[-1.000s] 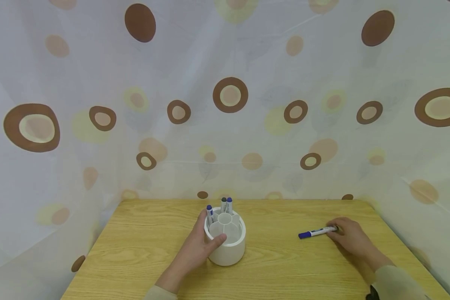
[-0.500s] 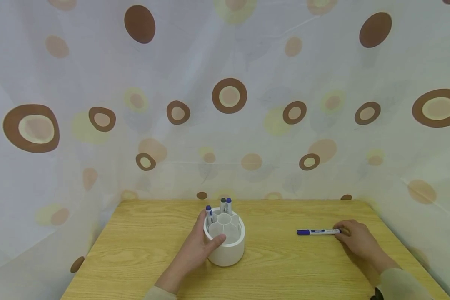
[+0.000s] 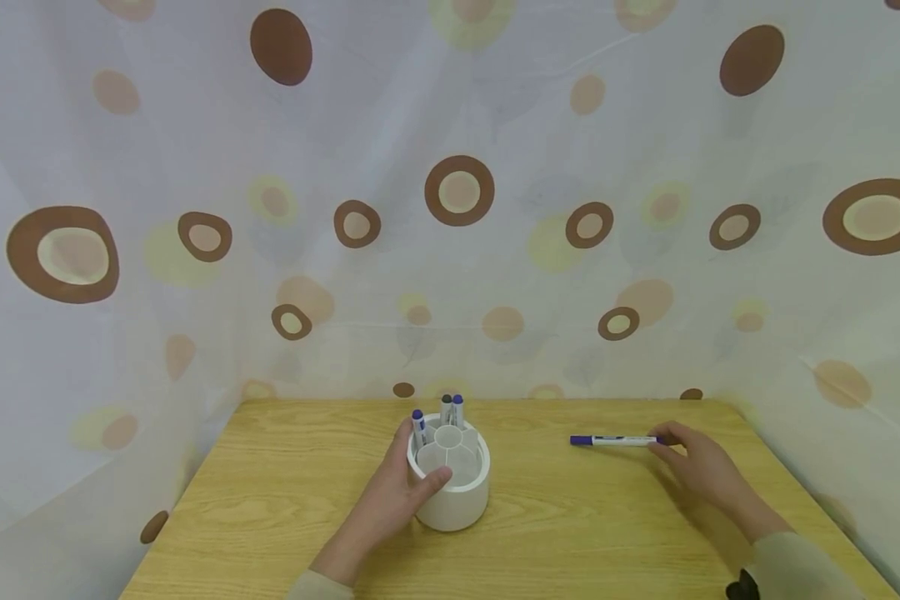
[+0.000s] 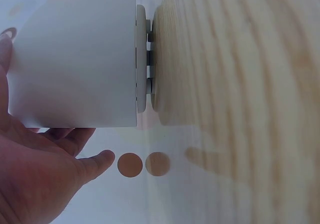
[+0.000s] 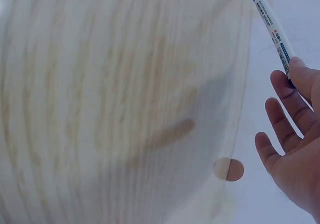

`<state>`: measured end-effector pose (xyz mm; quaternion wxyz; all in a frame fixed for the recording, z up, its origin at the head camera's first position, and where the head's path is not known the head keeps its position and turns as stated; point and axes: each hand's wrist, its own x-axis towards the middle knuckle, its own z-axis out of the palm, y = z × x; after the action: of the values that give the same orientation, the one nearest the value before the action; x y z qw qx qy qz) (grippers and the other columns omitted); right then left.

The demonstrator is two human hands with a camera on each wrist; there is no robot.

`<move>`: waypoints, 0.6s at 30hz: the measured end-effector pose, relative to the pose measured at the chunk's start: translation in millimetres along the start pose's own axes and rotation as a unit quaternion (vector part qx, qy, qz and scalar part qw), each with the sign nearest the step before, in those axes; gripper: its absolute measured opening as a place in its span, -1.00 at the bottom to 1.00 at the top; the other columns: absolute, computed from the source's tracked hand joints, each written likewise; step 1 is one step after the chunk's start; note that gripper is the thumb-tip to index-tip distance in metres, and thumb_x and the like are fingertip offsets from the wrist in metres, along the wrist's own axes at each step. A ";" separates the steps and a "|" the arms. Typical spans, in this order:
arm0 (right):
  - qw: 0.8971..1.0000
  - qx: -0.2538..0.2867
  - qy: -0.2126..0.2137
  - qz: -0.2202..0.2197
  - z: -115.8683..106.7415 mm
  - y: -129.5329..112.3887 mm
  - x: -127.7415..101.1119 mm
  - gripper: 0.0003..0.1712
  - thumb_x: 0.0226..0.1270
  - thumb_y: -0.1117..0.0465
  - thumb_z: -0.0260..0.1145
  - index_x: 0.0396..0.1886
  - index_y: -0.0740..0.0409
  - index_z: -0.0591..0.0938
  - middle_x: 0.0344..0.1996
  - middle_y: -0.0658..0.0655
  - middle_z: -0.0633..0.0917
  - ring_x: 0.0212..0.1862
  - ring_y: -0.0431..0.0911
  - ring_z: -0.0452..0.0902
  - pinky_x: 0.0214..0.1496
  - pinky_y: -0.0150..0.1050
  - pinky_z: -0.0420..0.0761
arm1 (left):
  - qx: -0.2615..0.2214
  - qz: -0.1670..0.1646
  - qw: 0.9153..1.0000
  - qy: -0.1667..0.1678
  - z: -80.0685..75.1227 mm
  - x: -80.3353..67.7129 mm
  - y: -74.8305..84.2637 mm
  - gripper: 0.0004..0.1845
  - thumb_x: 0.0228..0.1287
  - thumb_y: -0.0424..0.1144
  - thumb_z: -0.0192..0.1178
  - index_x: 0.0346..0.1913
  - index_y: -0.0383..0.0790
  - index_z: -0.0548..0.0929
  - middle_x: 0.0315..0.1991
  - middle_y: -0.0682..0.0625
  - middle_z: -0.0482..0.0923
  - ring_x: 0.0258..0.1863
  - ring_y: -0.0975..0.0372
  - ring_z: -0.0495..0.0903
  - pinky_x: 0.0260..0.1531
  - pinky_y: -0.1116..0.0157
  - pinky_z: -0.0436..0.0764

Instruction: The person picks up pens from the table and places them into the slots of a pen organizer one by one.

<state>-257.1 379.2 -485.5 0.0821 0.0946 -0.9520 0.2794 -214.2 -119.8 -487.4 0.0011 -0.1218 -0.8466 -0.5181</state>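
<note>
My left hand grips the near left side of a white round pen holder, its thumb over the rim. Inside, the holder is split into compartments around a central tube. A blue-capped marker leans at its left; a dark-capped marker and another blue-capped marker stand together at the back. My right hand pinches the end of a white marker between thumb and fingertips, its blue cap pointing left. In the right wrist view this marker is raised above the table, other fingers spread.
The wooden table bears the pen holder near its middle. Behind and at both sides hangs a pale curtain with brown and yellow circles. The left wrist view shows small feet under the holder's base.
The right hand has lifted the marker from the table and moved it back and left, after turning it roughly level across the view. The left hand and pen holder have stayed in place.
</note>
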 end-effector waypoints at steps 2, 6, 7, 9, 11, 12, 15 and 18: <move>1.000 0.006 0.007 -0.005 -0.3 -6.4 1.3 -0.66 0.74 0.10 0.33 0.20 0.28 0.69 0.00 0.20 0.80 0.21 0.41 0.64 0.14 0.41 0.64 | -0.001 0.000 1.000 0.001 0.0 0.2 -0.3 0.18 0.51 0.29 0.37 0.82 -0.16 -0.11 0.76 -0.30 0.07 0.68 -0.29 0.14 0.58 -0.40 0.14; 0.999 0.018 0.022 -0.016 -1.2 -18.3 3.9 -0.67 0.73 0.10 0.33 0.20 0.27 0.70 0.03 0.25 0.80 0.28 0.50 0.58 0.22 0.51 0.57 | 0.001 -0.001 1.000 0.001 -0.1 0.1 -0.2 0.17 0.50 0.28 0.37 0.82 -0.15 -0.10 0.75 -0.31 0.08 0.68 -0.29 0.16 0.58 -0.40 0.15; 0.999 0.021 0.027 -0.019 -1.8 -21.5 4.8 -0.67 0.74 0.10 0.33 0.20 0.27 0.70 0.05 0.26 0.80 0.30 0.51 0.56 0.23 0.53 0.55 | 0.003 -0.002 1.000 0.002 -0.1 0.0 0.0 0.18 0.50 0.28 0.37 0.82 -0.15 -0.10 0.75 -0.31 0.08 0.68 -0.29 0.16 0.58 -0.40 0.15; 0.999 0.029 0.034 -0.022 -3.0 -29.3 6.0 -0.67 0.74 0.10 0.32 0.20 0.25 0.71 0.09 0.29 0.79 0.32 0.53 0.55 0.26 0.55 0.52 | 0.004 -0.005 1.000 0.002 -0.4 -0.1 0.7 0.18 0.50 0.30 0.37 0.82 -0.15 -0.10 0.75 -0.31 0.07 0.68 -0.29 0.16 0.58 -0.39 0.15; 0.998 0.040 0.039 -0.023 -4.5 -38.8 6.9 -0.69 0.74 0.09 0.32 0.20 0.22 0.71 0.11 0.29 0.80 0.35 0.52 0.54 0.28 0.56 0.51 | 0.005 -0.009 1.000 0.002 -0.8 -0.4 1.6 0.19 0.49 0.31 0.37 0.82 -0.16 -0.10 0.75 -0.32 0.06 0.68 -0.30 0.15 0.58 -0.39 0.15; 0.998 0.047 0.041 -0.022 -5.2 -44.0 7.4 -0.68 0.74 0.08 0.32 0.20 0.22 0.71 0.10 0.28 0.80 0.36 0.52 0.54 0.29 0.56 0.51 | 0.006 -0.009 1.000 0.003 -1.0 -0.4 1.8 0.20 0.49 0.31 0.37 0.82 -0.17 -0.10 0.75 -0.32 0.06 0.68 -0.30 0.15 0.58 -0.40 0.15; 0.996 0.069 0.046 -0.021 -6.9 -60.9 8.9 -0.68 0.74 0.07 0.33 0.20 0.21 0.72 0.06 0.25 0.82 0.38 0.50 0.54 0.33 0.55 0.50 | 0.005 -0.008 1.000 0.002 -1.6 -0.5 2.3 0.19 0.49 0.31 0.37 0.82 -0.18 -0.10 0.75 -0.32 0.06 0.68 -0.31 0.15 0.57 -0.40 0.16; 0.995 0.086 0.053 -0.022 -7.9 -76.8 10.5 -0.65 0.74 0.05 0.33 0.21 0.22 0.72 0.02 0.23 0.83 0.38 0.49 0.54 0.34 0.53 0.51 | 0.005 -0.005 1.000 0.001 -1.6 -0.3 2.0 0.19 0.50 0.30 0.37 0.82 -0.18 -0.09 0.75 -0.33 0.07 0.67 -0.31 0.16 0.57 -0.41 0.17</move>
<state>-249.0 318.6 -437.0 0.1298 0.1077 -0.9164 0.3631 -213.7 -120.5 -485.0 -0.0005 -0.1171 -0.8496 -0.5142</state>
